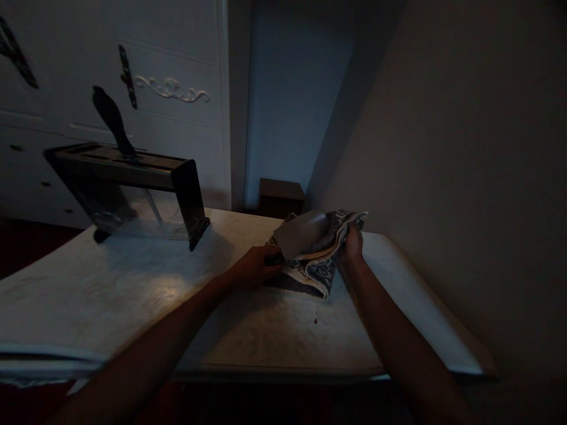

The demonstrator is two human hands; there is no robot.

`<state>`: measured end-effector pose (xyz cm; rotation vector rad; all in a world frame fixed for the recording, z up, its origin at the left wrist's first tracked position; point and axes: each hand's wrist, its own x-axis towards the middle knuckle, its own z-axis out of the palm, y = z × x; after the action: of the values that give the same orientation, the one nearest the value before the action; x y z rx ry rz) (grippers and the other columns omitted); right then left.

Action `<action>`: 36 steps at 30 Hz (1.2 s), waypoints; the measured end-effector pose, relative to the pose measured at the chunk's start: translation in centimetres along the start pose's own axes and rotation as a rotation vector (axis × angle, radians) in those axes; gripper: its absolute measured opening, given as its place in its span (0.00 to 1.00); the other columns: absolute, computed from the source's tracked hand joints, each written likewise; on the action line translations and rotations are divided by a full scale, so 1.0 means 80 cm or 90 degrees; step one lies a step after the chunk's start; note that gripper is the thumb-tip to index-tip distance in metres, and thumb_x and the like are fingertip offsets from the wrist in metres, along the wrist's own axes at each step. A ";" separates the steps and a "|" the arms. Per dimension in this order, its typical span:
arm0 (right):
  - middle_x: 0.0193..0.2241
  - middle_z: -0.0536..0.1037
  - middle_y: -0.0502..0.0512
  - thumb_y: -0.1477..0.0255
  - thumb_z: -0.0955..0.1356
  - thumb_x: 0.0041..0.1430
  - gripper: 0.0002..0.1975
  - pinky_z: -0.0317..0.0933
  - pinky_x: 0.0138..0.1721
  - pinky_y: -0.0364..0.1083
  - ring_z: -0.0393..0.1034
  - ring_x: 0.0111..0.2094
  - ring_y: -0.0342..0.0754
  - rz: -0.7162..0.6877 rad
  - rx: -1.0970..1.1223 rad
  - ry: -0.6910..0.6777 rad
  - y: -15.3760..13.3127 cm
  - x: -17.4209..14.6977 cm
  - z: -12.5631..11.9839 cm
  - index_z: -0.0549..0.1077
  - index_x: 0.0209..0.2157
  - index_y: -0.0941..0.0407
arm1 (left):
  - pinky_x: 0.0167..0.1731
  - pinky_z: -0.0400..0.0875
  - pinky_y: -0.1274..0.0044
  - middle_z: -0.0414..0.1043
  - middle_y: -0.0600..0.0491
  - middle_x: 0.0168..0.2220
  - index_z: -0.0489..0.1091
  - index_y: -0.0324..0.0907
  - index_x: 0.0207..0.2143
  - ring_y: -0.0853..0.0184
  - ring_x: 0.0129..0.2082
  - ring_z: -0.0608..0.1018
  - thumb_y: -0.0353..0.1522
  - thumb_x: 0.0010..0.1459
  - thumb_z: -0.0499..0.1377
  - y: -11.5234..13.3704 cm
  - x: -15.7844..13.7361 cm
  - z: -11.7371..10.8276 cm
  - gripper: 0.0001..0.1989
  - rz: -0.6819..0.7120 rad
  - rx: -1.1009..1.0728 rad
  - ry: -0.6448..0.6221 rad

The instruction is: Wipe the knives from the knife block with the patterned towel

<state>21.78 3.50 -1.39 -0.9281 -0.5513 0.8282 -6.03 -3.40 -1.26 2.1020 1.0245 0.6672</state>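
My left hand (256, 267) is closed round the dark handle of a cleaver. The cleaver's broad grey blade (302, 234) points away to the right and lies against a folded, dark patterned cloth (322, 273) with pale edges. At the cloth's right side, my right hand (353, 243) grips its raised folds, fingers partly hidden behind the fabric. Part of the cloth rests on the white table (177, 289). To the left stands a knife block (124, 162) with see-through sides and black ends, and one black knife handle (113, 121) sticks up from its top.
A white cabinet (177, 136) with ornate handles rises behind the table. A plain wall (443, 147) runs close along the right side. A small brown box (281, 190) sits beyond the far edge. A small dark crumb (316, 321) lies near the front.
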 end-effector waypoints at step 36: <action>0.31 0.79 0.56 0.60 0.68 0.52 0.15 0.68 0.49 0.57 0.75 0.43 0.56 0.345 0.033 -0.311 0.007 -0.042 0.008 0.75 0.35 0.56 | 0.08 0.57 0.81 0.64 0.59 0.20 0.63 0.38 0.38 0.72 0.11 0.64 0.48 0.54 0.62 0.005 0.000 0.006 0.23 -0.071 -0.445 0.107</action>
<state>19.17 1.28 -1.79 -0.8374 -0.7028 1.5757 -5.53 -3.75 -1.27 1.3913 0.8274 0.9872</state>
